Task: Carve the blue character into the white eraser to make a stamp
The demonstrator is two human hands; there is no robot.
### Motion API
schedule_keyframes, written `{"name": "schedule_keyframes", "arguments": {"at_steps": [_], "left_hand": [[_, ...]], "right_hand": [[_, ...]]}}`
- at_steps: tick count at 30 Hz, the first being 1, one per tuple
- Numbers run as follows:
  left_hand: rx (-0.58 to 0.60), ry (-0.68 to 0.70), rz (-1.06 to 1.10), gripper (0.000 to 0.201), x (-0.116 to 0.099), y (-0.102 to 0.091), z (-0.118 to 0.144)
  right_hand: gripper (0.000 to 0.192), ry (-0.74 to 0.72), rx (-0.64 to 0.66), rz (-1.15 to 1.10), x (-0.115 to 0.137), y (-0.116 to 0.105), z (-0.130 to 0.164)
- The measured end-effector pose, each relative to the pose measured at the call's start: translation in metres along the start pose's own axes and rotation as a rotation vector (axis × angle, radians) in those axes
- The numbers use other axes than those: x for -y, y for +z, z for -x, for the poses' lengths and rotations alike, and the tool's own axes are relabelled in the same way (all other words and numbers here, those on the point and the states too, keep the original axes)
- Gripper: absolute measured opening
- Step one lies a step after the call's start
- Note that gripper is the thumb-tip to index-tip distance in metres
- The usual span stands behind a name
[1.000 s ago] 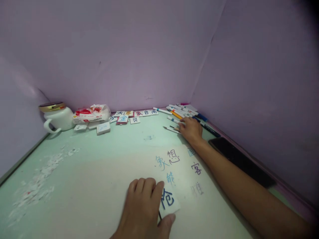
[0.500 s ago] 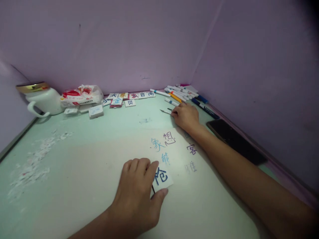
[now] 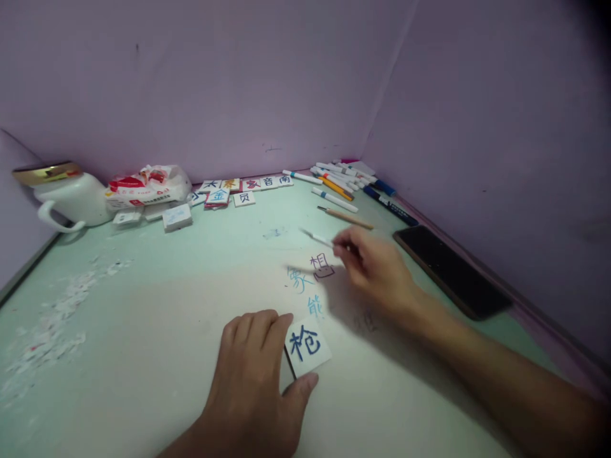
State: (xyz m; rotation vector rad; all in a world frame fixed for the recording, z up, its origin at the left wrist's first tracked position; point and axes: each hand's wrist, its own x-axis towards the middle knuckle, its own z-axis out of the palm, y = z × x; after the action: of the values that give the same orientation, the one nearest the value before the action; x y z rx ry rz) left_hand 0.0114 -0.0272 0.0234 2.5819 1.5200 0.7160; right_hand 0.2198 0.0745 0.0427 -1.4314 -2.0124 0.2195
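A square white tile (image 3: pixel 308 348) with a dark blue handwritten character lies on the table. My left hand (image 3: pixel 260 375) grips it at its left side, with the index finger at the top edge and the thumb at the bottom edge. Above the table, my right hand (image 3: pixel 370 264) pinches a slim craft knife (image 3: pixel 319 239) whose thin pointed tip faces left; it is slightly blurred. Characters in purple and blue ink, such as a light blue one (image 3: pixel 316 308), are written on the tabletop between my hands. My right hand and its shadow hide some of them.
At the back right lie several markers (image 3: pixel 335 199), a wooden-handled tool (image 3: pixel 344 217) and a black phone (image 3: pixel 449 270). Along the back wall are character tiles (image 3: pixel 244 198), a tissue pack (image 3: pixel 147 186) and a white mug (image 3: pixel 81 200). White shavings (image 3: pixel 52 327) litter the left.
My right hand has lifted the craft knife from beside the markers and brought it nearer, uncovering the wooden-handled tool. My left hand stays on the tile; the view has shifted slightly.
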Motion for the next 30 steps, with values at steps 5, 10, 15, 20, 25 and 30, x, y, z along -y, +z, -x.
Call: {"name": "schedule_keyframes", "arguments": {"at_steps": [5,10,15,20,25,30], "left_hand": [[-0.03,0.002,-0.036,0.042,0.002,0.002,0.0],[-0.018,0.034,-0.029,0.044,0.006,0.004,0.0],[-0.018,0.025,-0.042,0.045,0.006,0.002,0.0],[-0.048,0.071,-0.063,0.042,0.011,0.005,-0.001],[-0.021,0.077,-0.074,0.044,0.016,0.006,-0.001],[-0.015,0.045,-0.053,0.041,0.015,0.004,0.0]], "right_hand": [[0.011,0.027,0.155,-0.133,0.01,-0.011,0.066],[0.014,-0.099,0.147,-0.065,0.002,-0.007,0.072],[0.016,-0.11,0.178,-0.101,0.005,-0.007,0.069],[0.019,-0.136,0.176,-0.155,0.005,-0.006,0.073],[0.019,-0.123,0.15,-0.124,0.008,-0.005,0.074],[0.02,-0.088,0.143,-0.098,0.013,-0.004,0.074]]}}
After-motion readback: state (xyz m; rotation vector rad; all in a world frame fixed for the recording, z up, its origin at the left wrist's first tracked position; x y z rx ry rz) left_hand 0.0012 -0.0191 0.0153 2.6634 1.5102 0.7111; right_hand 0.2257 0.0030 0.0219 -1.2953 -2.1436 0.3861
